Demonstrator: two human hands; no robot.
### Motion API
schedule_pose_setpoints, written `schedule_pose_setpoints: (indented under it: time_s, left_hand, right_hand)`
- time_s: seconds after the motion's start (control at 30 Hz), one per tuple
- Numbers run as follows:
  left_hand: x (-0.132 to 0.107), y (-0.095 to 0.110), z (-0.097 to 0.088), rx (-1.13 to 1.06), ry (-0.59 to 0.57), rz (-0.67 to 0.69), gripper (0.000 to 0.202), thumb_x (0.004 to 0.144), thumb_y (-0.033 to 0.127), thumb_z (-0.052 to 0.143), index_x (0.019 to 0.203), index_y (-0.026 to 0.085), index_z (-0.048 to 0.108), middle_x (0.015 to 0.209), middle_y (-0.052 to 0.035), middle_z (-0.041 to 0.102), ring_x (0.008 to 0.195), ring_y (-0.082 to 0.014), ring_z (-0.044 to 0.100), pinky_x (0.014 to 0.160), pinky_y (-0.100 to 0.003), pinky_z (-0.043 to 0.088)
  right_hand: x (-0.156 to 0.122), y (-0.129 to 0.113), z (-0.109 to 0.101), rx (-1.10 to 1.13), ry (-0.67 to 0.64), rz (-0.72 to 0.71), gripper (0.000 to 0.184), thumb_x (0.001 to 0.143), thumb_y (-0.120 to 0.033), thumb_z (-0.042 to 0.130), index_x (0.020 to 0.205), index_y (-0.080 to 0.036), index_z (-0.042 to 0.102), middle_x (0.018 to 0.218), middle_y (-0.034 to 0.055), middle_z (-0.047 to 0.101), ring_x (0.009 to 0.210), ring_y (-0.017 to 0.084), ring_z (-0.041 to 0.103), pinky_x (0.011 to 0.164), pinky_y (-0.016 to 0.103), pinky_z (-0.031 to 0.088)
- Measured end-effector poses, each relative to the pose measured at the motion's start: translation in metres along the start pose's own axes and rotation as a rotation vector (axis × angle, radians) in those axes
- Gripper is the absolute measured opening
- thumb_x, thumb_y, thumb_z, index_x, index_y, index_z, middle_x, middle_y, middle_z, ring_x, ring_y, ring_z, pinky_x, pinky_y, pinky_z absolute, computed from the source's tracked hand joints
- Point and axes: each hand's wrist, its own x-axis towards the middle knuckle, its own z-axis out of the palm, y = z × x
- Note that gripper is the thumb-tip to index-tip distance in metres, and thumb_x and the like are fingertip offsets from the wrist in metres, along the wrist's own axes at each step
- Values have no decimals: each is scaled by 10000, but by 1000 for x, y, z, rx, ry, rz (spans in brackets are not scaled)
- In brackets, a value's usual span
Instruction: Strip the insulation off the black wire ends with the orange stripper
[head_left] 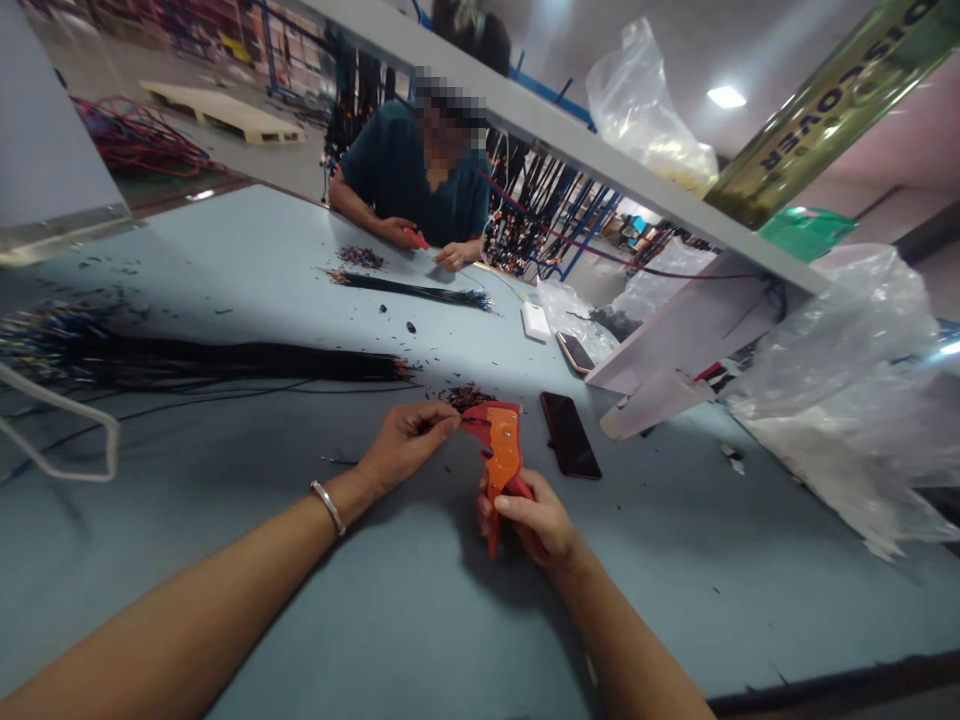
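My right hand [536, 515] is wrapped round the handles of an orange and red wire stripper [504, 440], its head pointing up and to the left. At the stripper's jaws, my left hand [409, 440] pinches a thin dark wire, most of it hidden by the fingers. The wire's tip meets the jaw opening. Just behind the tool lies a pile of short stripped offcuts [471, 396]. A thick bundle of black wires [247, 362] stretches across the table to the left, copper-coloured ends toward me.
Across the table [300, 620], a co-worker [420, 180] holds a red tool beside a smaller wire bundle [412, 290]. A dark phone [571, 435] lies right of the stripper. Plastic bags [840, 360] and a shelf [675, 310] crowd the right. A white bent frame [112, 445] stands left.
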Motion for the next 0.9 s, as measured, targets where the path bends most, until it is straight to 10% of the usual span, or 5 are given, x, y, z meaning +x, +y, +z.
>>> schedule_pose_setpoints:
  time_s: [0.9]
  left_hand:
    - [0,-6,-1,-116,-9,-75,232,795,365,590,745,141,627,588,29,504,564,-96,412,546,-213,329]
  right_hand:
    - [3,13,4,-97,54,-68,314,708,-381,735,811,-138,564,577,-8,569,445,112,532,389,208,426]
